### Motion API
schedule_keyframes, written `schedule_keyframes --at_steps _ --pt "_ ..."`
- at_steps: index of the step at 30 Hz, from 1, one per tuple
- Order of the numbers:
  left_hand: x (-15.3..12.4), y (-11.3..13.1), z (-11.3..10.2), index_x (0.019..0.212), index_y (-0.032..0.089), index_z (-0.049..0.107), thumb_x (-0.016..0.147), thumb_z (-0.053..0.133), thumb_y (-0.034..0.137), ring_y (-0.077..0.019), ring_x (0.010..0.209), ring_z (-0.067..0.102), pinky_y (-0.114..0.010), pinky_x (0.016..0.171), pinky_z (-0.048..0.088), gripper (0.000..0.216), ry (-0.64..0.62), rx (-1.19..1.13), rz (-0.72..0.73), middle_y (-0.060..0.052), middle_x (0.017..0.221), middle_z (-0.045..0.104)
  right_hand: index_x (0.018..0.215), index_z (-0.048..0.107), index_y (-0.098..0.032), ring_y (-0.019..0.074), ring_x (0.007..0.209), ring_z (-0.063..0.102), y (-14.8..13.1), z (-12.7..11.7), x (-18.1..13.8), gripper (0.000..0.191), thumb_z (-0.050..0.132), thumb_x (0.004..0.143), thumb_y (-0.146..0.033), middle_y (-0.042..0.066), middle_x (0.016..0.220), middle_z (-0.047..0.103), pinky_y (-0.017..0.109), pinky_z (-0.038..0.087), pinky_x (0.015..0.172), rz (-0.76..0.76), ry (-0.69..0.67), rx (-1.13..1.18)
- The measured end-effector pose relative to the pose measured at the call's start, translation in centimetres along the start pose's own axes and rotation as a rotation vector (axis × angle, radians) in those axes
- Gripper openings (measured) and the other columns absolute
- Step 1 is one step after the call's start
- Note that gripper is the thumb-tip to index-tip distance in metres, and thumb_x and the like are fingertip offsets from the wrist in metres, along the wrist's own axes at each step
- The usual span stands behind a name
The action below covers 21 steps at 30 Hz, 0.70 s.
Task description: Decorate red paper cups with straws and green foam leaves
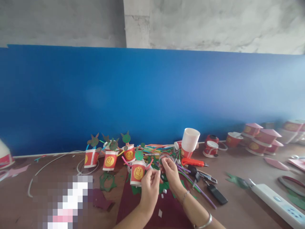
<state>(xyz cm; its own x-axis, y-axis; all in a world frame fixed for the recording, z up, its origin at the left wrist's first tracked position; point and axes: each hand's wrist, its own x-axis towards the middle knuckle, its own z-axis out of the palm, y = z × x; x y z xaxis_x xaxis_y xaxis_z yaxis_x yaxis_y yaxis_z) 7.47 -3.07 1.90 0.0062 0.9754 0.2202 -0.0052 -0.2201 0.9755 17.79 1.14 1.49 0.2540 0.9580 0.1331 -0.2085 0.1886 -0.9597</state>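
My right hand [172, 174], with a bracelet at the wrist, is closed around the lower edge of a roll of clear tape [169, 156]. Close to its left, my left hand [150, 186] is pinched together; what lies between the fingertips is too small to make out. Just behind the left hand stands a red and white paper cup figure [137, 173] with pink arms and a round green paper head [139, 155]. Its right side is partly covered by the hand. Beneath both hands lies a dark maroon sheet [143, 216] with green paper scraps and small white bits.
Similar cup figures [110, 160] stand at left. Behind are colourful pipe cleaners [152, 149] and stacked paper cups [190, 141]. An orange utility knife [194, 162], keys [195, 175] and a black fob [216, 193] lie right, before a white power strip [278, 203]. A blue partition [152, 95] stands behind.
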Motion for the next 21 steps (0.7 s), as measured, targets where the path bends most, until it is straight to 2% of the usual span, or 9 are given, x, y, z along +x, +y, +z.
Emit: schedule_keyframes --at_steps 2,5,6,8,9,13,15,18,21 --pt "0.2 0.4 -0.4 0.082 0.018 0.054 0.087 0.048 0.044 -0.0148 0.06 0.057 -0.024 0.054 0.044 0.027 0.057 0.048 0.114 -0.002 0.067 0.057 0.074 0.051 -0.021 0.0107 0.046 0.046 0.4 -0.2 0.3 0.036 0.066 0.069 -0.053 -0.003 0.058 0.052 0.022 0.038 0.043 -0.047 0.014 -0.026" --pt "1.4 0.7 -1.7 0.093 0.019 0.051 0.084 0.053 0.036 -0.0156 0.07 0.057 -0.027 0.063 0.046 0.019 0.365 0.205 0.239 -0.004 0.085 0.057 0.077 0.051 -0.021 0.0122 0.05 0.049 1.1 -0.3 0.5 0.03 0.064 0.071 -0.047 -0.003 0.06 0.052 0.023 0.039 0.043 -0.1 -0.047 -0.107" --pt "1.8 0.7 -2.2 0.091 0.019 0.05 0.083 0.053 0.033 -0.0169 0.075 0.057 -0.029 0.068 0.046 0.016 0.432 0.248 0.257 -0.004 0.085 0.056 0.077 0.051 -0.021 0.0123 0.05 0.049 1.3 -0.3 0.5 0.028 0.063 0.072 -0.046 -0.003 0.06 0.052 0.022 0.039 0.043 -0.12 -0.066 -0.143" --pt "2.5 0.7 -3.5 0.075 0.021 0.045 0.08 0.052 0.028 -0.016 0.067 0.052 -0.028 0.065 0.044 0.01 0.46 0.35 0.286 0.001 0.071 0.05 0.077 0.051 -0.02 0.0116 0.052 0.048 1.7 -0.4 0.4 0.024 0.061 0.074 -0.042 -0.003 0.063 0.051 0.022 0.039 0.044 -0.17 -0.08 -0.215" --pt "2.7 0.7 -4.2 0.067 0.022 0.04 0.079 0.05 0.026 -0.0152 0.061 0.048 -0.028 0.063 0.043 0.017 0.466 0.415 0.308 0.003 0.064 0.044 0.077 0.052 -0.02 0.0111 0.052 0.047 1.8 -0.5 0.4 0.022 0.06 0.075 -0.041 -0.003 0.064 0.051 0.021 0.039 0.045 -0.199 -0.077 -0.25" --pt "2.1 0.5 -7.2 0.059 0.024 0.032 0.08 0.048 0.034 -0.0181 0.063 0.048 -0.03 0.063 0.04 0.028 0.435 0.683 0.33 0.001 0.061 0.044 0.081 0.054 -0.019 0.0112 0.053 0.045 2.1 -0.8 0.4 0.018 0.055 0.08 -0.037 -0.003 0.066 0.051 0.023 0.04 0.049 -0.267 -0.068 -0.335" --pt "1.7 0.4 -8.3 0.063 0.023 0.039 0.075 0.054 0.044 -0.0224 0.071 0.055 -0.032 0.067 0.042 0.028 0.436 0.764 0.215 -0.002 0.067 0.053 0.081 0.054 -0.019 0.0123 0.054 0.047 2.3 -0.9 0.5 0.018 0.055 0.08 -0.037 -0.002 0.065 0.052 0.024 0.041 0.05 -0.282 -0.07 -0.338" --pt "1.8 0.4 -9.2 0.086 0.019 0.053 0.073 0.056 0.053 -0.0271 0.088 0.063 -0.032 0.071 0.045 0.037 0.225 0.758 -0.052 -0.01 0.087 0.067 0.083 0.057 -0.019 0.0139 0.057 0.05 2.4 -0.9 0.5 0.02 0.055 0.08 -0.038 0.0 0.067 0.056 0.026 0.044 0.052 -0.31 -0.05 -0.332" --pt "2.3 0.7 -8.8 0.099 0.018 0.057 0.073 0.058 0.048 -0.0283 0.093 0.065 -0.03 0.071 0.045 0.039 -0.009 0.798 -0.196 -0.012 0.098 0.07 0.085 0.06 -0.018 0.0157 0.061 0.055 2.2 -1.0 0.5 0.021 0.056 0.08 -0.038 0.003 0.072 0.062 0.028 0.047 0.056 -0.337 -0.016 -0.349"
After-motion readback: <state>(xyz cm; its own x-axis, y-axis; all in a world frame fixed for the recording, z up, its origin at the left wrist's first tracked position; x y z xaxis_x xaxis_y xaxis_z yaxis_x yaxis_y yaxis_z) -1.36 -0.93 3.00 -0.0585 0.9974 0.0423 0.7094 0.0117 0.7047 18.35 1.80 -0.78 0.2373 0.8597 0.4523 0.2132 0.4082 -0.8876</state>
